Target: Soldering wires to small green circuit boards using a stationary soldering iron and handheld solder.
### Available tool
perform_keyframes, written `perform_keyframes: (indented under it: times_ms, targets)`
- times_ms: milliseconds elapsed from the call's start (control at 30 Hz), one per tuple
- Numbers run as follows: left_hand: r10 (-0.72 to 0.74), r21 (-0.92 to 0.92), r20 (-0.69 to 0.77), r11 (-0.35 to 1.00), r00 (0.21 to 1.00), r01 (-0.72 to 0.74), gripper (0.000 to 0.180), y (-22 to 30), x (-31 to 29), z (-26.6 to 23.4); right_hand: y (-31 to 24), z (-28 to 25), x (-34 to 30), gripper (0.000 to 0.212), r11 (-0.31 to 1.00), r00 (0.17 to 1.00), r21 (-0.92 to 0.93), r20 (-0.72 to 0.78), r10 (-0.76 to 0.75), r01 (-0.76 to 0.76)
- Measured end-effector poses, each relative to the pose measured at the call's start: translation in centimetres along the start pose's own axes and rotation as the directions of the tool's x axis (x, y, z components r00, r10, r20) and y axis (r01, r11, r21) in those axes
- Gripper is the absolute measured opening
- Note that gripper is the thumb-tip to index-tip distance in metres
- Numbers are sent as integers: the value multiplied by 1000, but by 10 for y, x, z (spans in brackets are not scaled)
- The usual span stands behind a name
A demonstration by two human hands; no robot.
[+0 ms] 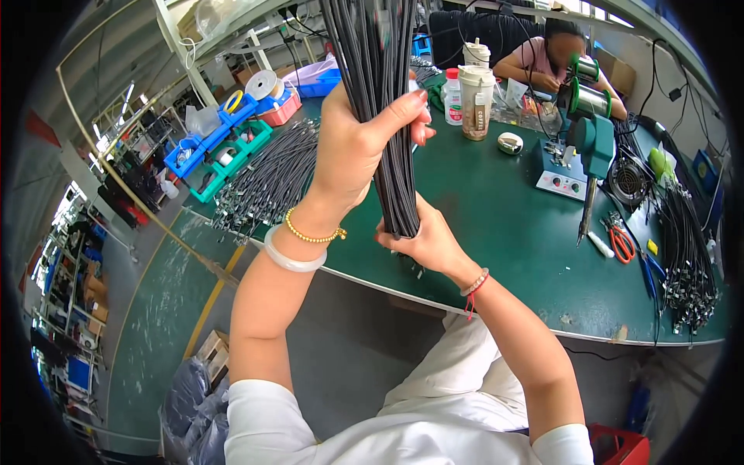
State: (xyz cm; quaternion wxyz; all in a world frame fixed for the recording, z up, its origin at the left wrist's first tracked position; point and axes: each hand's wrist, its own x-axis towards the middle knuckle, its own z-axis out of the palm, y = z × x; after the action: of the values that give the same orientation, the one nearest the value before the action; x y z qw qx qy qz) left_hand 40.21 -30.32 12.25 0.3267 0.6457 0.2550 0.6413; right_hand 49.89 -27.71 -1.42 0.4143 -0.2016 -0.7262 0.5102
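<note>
Now | left hand (pixel 349 147), right hand (pixel 430 239) grip black cables (pixel 397 186) | glossy green table (pixel 488 201) | floor (pixel 155 325) beyond, apparently scuffed

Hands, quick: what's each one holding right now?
Left hand: closed around the bundle of black cables, higher up.
Right hand: closed on the bundle's lower end.

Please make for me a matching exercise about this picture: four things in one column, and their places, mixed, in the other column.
Things
1. Bundle of thin black cables
2. Gold beaded bracelet
3. Clear bottle with red cap
4. Red-handled metal tool

Places
A. Around the left wrist
B. On the dark green table, near the right edge
C. In the left hand and right hand
D. Left of the tall beige cup

Pairs: 1-C, 2-A, 3-D, 4-B
</note>
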Motion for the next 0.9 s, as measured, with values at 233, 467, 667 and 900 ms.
perform_keyframes:
  times_ms: [233, 467, 667, 900]
  targets:
    - [-94, -27, -50, 995, 994, 93, 17, -39, 1, -21, 28, -6, 1, 59, 995, 1000, -101, 19, 12, -10]
    - [-5, -404, -544, 878, 839, -257, 24, -47, 28, -101, 8, 25, -69, 39, 828, 837, -303, -140, -529, 472]
    - [-164, -648, -611, 666, 775, -369, 26, -77, -67, -82, 14, 54, -5, 88, 908, 981, 404, -193, -31, 108]
    - [-497, -905, -206, 424, 843, 29, 39, -60, -124, -17, -46, 51, 42, 14, 759, 931, 573, -344, -119, 309]
